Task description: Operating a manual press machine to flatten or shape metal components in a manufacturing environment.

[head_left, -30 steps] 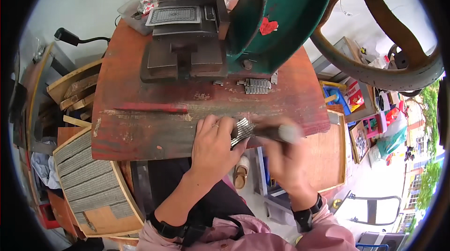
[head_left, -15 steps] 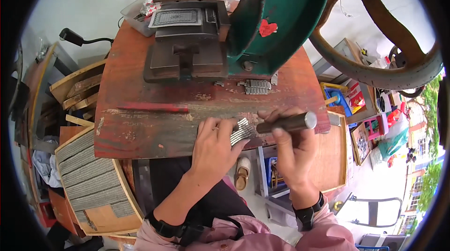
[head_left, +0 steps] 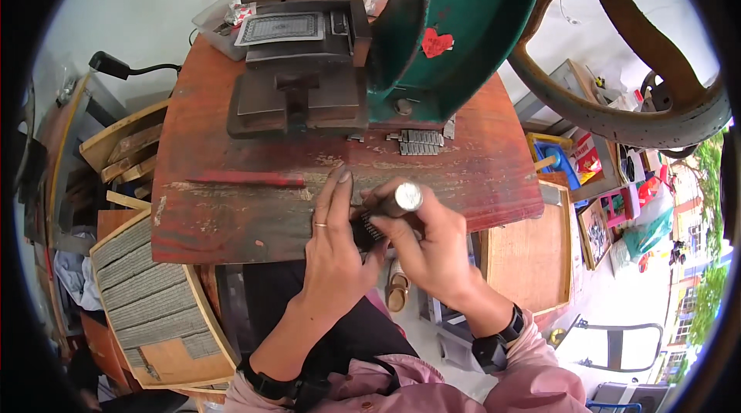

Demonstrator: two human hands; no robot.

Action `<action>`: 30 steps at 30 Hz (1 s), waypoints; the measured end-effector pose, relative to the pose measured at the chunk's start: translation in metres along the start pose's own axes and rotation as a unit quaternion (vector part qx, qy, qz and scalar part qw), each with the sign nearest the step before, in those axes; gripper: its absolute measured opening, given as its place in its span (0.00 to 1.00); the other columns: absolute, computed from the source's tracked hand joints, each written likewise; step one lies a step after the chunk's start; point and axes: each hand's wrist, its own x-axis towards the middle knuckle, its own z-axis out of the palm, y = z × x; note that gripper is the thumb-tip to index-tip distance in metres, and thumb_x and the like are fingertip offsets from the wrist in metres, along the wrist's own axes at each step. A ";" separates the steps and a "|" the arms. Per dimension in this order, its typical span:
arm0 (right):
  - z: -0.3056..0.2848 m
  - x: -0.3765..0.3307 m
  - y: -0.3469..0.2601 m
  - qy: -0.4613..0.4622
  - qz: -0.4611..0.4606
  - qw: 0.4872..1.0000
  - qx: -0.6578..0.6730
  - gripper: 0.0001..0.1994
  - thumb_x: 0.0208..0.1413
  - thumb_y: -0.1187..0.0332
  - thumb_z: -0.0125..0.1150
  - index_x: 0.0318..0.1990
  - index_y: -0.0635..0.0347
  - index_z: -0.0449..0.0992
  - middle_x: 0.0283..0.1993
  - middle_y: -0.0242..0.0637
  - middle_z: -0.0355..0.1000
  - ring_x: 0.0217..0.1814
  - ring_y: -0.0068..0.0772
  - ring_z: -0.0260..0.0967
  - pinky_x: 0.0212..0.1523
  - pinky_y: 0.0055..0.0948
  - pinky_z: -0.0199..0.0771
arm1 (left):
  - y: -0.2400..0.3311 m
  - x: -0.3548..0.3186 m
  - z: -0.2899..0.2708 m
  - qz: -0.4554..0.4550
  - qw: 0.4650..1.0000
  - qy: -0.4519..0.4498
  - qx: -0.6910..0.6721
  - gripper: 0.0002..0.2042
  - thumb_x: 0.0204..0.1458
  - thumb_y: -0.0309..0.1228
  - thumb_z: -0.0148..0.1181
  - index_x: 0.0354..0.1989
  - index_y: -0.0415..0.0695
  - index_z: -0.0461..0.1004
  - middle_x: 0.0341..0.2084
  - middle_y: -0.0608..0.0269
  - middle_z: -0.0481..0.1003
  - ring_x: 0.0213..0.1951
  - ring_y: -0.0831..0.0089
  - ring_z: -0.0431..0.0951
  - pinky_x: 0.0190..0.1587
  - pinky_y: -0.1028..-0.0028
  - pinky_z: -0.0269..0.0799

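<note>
Left hand (head_left: 333, 237) pins small dark ridged metal block (head_left: 369, 225) at near edge of worn red wooden bench (head_left: 231, 204). Right hand (head_left: 428, 239) grips silver cylindrical tool (head_left: 403, 198) touching block. Bare benchtop leftward.

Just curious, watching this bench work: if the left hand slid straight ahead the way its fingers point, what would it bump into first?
The left hand points up the worn red table. That stretch looks bare, so it would probably first meet the dark metal block at the green press, though depth is hard to judge.
</note>
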 end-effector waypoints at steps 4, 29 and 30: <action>-0.002 0.001 -0.006 0.055 -0.037 0.994 0.081 0.15 0.51 0.77 0.60 0.47 0.65 0.70 0.38 0.48 0.74 0.37 0.45 0.75 0.37 0.33 0.74 | 0.000 0.000 0.003 0.007 1.000 0.015 -0.024 0.44 0.35 0.18 0.68 0.62 0.33 0.47 0.59 0.37 0.54 0.50 0.48 0.71 0.41 0.67 0.78; -0.016 0.052 0.039 -0.002 -0.169 0.936 -0.309 0.15 0.47 0.67 0.65 0.43 0.60 0.75 0.31 0.40 0.70 0.36 0.43 0.69 0.36 0.37 0.72 | -0.002 0.007 -0.037 -0.078 0.996 -0.033 -0.020 0.50 0.38 0.17 0.65 0.66 0.38 0.32 0.51 0.43 0.67 0.47 0.57 0.74 0.51 0.65 0.68; -0.013 0.053 0.042 -0.005 -0.201 0.915 -0.349 0.15 0.46 0.66 0.65 0.42 0.58 0.76 0.31 0.38 0.69 0.38 0.41 0.68 0.38 0.36 0.72 | -0.002 0.007 -0.043 -0.097 0.994 -0.044 -0.006 0.50 0.39 0.18 0.64 0.66 0.38 0.32 0.48 0.45 0.70 0.47 0.58 0.74 0.52 0.65 0.67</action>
